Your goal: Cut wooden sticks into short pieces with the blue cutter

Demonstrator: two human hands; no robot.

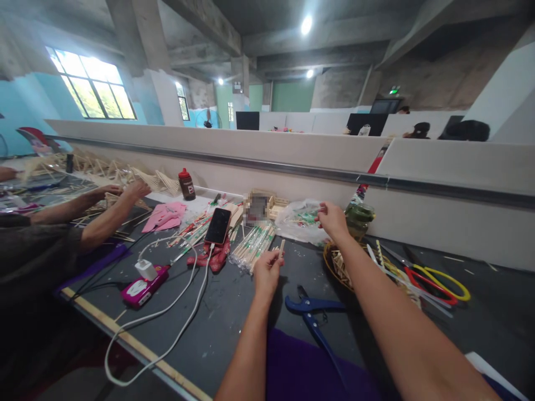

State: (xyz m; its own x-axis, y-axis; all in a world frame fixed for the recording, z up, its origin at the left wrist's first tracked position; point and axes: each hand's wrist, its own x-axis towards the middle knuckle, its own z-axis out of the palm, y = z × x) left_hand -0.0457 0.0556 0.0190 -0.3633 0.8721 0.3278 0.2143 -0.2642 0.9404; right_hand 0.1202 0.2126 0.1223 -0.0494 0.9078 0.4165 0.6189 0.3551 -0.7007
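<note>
My left hand (267,273) is closed on a short wooden stick (282,247), held up above the dark tabletop. My right hand (333,220) is raised further back, its fingers pinched together beside a clear plastic bag (292,220); what they hold, if anything, is too small to make out. Just left of my left hand lies a bundle of wrapped wooden sticks (253,245). A round wicker basket (327,260) with short wooden pieces (340,266) sits partly behind my right forearm. Between my arms lies a blue-handled cutter (313,305).
Scissors (438,285) lie at right, near a glass jar (360,217). A phone (218,225) on a white cable (199,312) and a pink power strip (144,287) are at left. Beyond them a co-worker's hands (136,192) handle stick frames. A low partition (267,153) backs the table.
</note>
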